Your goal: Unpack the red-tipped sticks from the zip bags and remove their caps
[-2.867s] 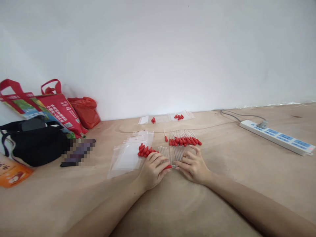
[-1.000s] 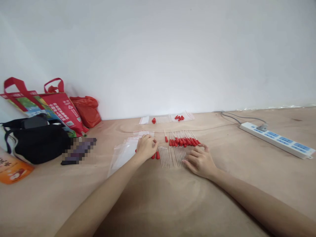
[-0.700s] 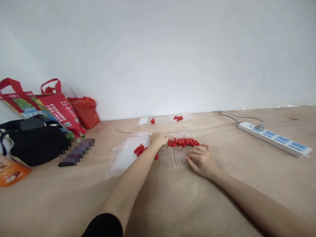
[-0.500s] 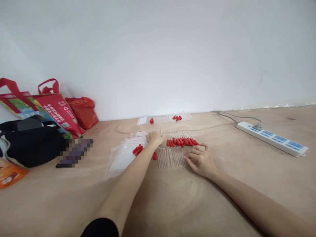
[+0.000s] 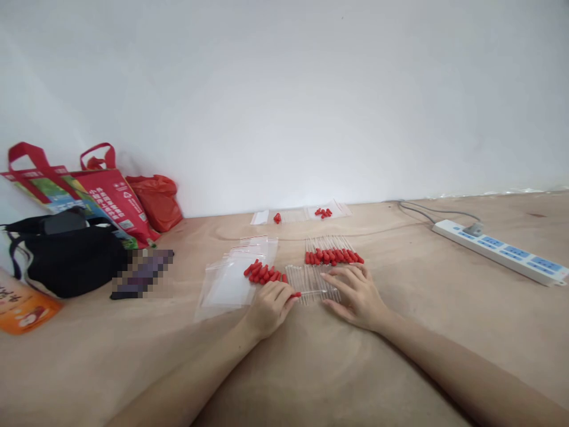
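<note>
My left hand [image 5: 269, 308] is closed on a glass dropper [image 5: 313, 292], pinching it by its red rubber bulb. Its thin clear tube points right, across a row of loose glass tubes [image 5: 306, 276]. My right hand [image 5: 358, 293] rests at the right of that row, thumb and index finger apart on either side of the dropper's far end. Just beyond, droppers with red bulbs [image 5: 333, 256] lie side by side. A heap of loose red bulbs [image 5: 264, 273] lies left of the tubes, partly on clear zip bags [image 5: 226, 281].
Against the wall, more bags hold red bulbs [image 5: 323, 212] and tubes. A white power strip [image 5: 502, 249] with a grey cable lies at right. On the left stand a red shopping bag [image 5: 113, 198], a red plastic bag [image 5: 160, 201], a black bag [image 5: 71, 261] and an orange packet [image 5: 26, 305].
My left hand has come back from the far bags toward me and now holds a dropper over the tubes. My right hand's thumb and index finger have spread apart.
</note>
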`<state>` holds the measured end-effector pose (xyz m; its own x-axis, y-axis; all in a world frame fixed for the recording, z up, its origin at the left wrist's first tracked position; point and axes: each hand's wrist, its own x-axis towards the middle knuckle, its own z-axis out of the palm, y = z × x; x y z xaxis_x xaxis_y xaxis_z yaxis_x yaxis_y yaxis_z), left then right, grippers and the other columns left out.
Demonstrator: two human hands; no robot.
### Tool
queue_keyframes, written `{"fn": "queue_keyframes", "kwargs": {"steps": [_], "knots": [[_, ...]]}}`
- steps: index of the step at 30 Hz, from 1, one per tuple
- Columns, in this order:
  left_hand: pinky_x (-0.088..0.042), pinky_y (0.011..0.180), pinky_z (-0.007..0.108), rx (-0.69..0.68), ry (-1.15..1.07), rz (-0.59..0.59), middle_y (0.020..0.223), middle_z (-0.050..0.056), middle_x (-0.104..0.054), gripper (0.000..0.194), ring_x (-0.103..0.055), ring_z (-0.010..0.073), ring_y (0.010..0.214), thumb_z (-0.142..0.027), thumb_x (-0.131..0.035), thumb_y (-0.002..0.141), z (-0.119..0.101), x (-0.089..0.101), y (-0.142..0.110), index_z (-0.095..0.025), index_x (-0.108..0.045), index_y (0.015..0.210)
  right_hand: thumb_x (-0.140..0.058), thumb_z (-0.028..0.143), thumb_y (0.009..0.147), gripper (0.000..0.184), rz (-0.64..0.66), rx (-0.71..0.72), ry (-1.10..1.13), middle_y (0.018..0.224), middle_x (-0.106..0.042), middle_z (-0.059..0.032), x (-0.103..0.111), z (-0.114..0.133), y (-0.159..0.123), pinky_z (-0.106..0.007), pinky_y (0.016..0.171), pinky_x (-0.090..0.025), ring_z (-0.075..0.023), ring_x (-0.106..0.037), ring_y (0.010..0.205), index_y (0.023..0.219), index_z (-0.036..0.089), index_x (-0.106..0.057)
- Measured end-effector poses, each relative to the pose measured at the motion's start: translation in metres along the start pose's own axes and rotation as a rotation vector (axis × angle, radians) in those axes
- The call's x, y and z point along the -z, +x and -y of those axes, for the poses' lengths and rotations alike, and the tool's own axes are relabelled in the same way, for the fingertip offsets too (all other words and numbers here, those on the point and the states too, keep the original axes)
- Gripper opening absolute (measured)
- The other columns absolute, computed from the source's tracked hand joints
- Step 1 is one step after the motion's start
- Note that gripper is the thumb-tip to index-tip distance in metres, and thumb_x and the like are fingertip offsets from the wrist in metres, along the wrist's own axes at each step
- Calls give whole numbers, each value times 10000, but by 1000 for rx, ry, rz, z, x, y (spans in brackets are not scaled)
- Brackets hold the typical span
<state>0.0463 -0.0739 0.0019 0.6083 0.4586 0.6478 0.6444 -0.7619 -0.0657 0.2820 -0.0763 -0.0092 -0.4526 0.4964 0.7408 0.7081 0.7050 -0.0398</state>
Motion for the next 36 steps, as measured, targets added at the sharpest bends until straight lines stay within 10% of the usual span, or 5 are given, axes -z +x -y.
{"fn": "queue_keyframes", "kwargs": {"steps": [10,36], "knots": [[-428,652,278,-51,-73,-63,753,36,-627,116,-542,141,684,-235,-475,850,-8,-1,3,-158,-561,839,-505,307,832,161,11,79,65,588,-584,27,-13,14,5,-405,906,-226,-126,-496,713,855,239,-648],[-408,721,288,-170,-135,2,696,10,-619,214,-546,127,724,-148,-421,859,-12,5,-1,-166,-559,696,-479,255,824,153,47,162,89,509,-524,51,-4,14,-5,-382,872,-211,-100,-424,613,768,227,-619]]}}
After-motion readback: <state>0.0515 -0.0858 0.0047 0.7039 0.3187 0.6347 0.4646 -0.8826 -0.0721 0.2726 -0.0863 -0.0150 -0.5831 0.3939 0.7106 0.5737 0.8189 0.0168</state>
